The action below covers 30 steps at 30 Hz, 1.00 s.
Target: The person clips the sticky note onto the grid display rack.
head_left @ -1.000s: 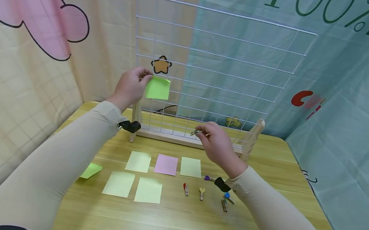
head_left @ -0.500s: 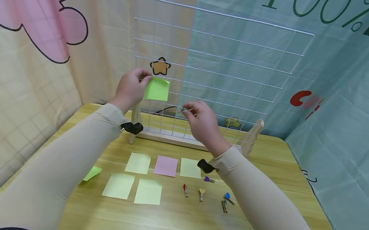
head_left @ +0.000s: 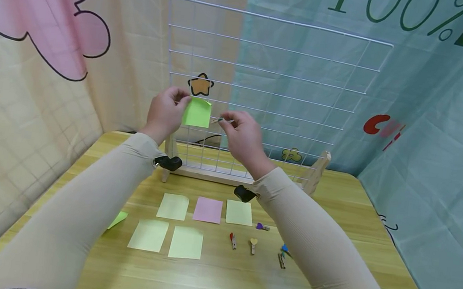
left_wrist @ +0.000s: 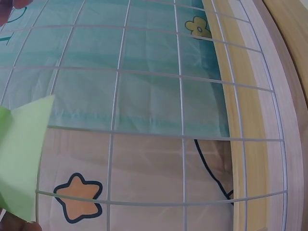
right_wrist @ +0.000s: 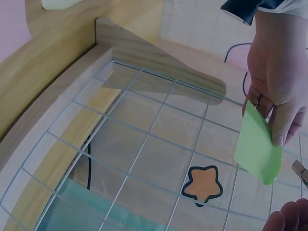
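My left hand [head_left: 168, 111] pinches a bright green sticky note [head_left: 198, 112] by its upper left part, holding it up against the white wire grid [head_left: 272, 91]. Just to the right of the note, my right hand [head_left: 243, 135] pinches a small clothespin [head_left: 217, 120] between thumb and fingers. In the right wrist view the clothespin [right_wrist: 300, 169] looks wooden, and it stands apart from the green note [right_wrist: 260, 147]. The left wrist view has only fingertips [left_wrist: 19, 225] at its edge, beside the note [left_wrist: 24, 159].
Several pale yellow-green notes [head_left: 186, 243] and one pink note [head_left: 208, 209] lie on the table [head_left: 180, 283]. Small heart-topped clothespins [head_left: 252, 246] are scattered to their right. Another green note [head_left: 119, 219] is partly behind my left forearm. The grid stands in a wooden base [head_left: 214, 175].
My right hand has moved up and left with the clothespin, from low in front of the grid to beside the green note. The left hand stays nearly still with the note.
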Each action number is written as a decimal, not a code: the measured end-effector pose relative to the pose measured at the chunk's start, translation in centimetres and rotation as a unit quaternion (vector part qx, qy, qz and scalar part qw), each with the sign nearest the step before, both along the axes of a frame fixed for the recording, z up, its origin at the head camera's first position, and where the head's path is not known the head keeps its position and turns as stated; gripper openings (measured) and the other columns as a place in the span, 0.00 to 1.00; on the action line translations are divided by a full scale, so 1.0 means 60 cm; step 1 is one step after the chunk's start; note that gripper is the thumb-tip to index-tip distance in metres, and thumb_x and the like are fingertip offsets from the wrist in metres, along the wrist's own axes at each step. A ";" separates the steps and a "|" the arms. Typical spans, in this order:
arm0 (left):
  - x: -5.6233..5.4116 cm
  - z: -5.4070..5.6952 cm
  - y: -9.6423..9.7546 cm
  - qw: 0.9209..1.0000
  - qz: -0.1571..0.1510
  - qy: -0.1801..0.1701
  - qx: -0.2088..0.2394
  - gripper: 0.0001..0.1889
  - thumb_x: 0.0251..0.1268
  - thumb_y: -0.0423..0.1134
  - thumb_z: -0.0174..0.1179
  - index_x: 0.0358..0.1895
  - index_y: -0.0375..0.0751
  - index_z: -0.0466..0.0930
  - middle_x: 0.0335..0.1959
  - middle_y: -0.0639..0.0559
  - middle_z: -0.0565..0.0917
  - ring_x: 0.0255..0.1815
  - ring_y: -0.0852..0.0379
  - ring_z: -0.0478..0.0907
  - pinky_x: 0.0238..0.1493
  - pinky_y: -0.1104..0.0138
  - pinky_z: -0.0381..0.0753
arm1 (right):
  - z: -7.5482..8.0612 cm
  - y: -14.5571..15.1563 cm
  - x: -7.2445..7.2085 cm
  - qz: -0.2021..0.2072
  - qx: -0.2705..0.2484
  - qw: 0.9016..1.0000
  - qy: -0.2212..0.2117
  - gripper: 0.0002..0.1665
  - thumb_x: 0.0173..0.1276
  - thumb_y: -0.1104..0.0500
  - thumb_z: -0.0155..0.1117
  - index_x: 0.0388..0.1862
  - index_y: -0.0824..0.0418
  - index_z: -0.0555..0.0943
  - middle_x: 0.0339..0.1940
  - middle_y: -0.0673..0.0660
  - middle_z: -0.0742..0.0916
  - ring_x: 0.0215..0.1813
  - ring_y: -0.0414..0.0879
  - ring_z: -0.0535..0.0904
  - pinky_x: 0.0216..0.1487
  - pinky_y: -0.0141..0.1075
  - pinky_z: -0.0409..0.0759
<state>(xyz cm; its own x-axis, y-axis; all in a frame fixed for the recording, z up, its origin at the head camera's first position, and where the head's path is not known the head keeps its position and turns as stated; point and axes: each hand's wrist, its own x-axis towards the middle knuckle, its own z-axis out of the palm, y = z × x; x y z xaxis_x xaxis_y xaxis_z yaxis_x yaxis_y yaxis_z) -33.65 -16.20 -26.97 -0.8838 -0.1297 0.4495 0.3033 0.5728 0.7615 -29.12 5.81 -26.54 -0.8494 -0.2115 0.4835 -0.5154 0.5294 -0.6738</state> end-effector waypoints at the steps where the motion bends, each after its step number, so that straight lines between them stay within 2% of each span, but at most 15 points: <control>1: 0.000 0.000 0.001 1.000 0.002 0.001 0.001 0.15 0.84 0.46 0.55 0.59 0.40 0.82 0.57 0.44 0.87 0.55 0.48 0.82 0.54 0.57 0.82 | 0.001 -0.002 -0.002 0.000 -0.003 1.000 0.003 0.12 0.81 0.58 0.63 0.55 0.61 0.88 0.50 0.57 0.86 0.46 0.49 0.80 0.45 0.38 0.78; 8: -0.003 -0.001 0.002 1.000 0.011 -0.002 0.006 0.15 0.83 0.44 0.55 0.60 0.40 0.82 0.58 0.43 0.87 0.55 0.47 0.84 0.54 0.56 0.85 | 0.010 -0.013 -0.016 -0.012 -0.021 1.000 0.007 0.12 0.81 0.57 0.63 0.54 0.61 0.88 0.51 0.57 0.86 0.44 0.49 0.79 0.41 0.35 0.75; 22: -0.005 -0.001 0.011 1.000 0.007 -0.003 0.020 0.13 0.82 0.43 0.57 0.55 0.38 0.83 0.54 0.42 0.86 0.53 0.47 0.81 0.55 0.56 0.82 | 0.024 -0.034 -0.044 -0.039 -0.034 0.999 0.006 0.11 0.79 0.56 0.66 0.53 0.58 0.89 0.52 0.54 0.87 0.45 0.46 0.79 0.40 0.33 0.75; 30: -0.005 -0.001 0.019 0.999 0.016 -0.007 0.048 0.13 0.81 0.44 0.59 0.54 0.39 0.84 0.53 0.43 0.87 0.51 0.49 0.82 0.54 0.59 0.82 | 0.030 -0.054 -0.061 -0.051 -0.043 0.998 0.005 0.13 0.79 0.54 0.65 0.55 0.57 0.89 0.51 0.53 0.90 0.45 0.43 0.80 0.39 0.30 0.75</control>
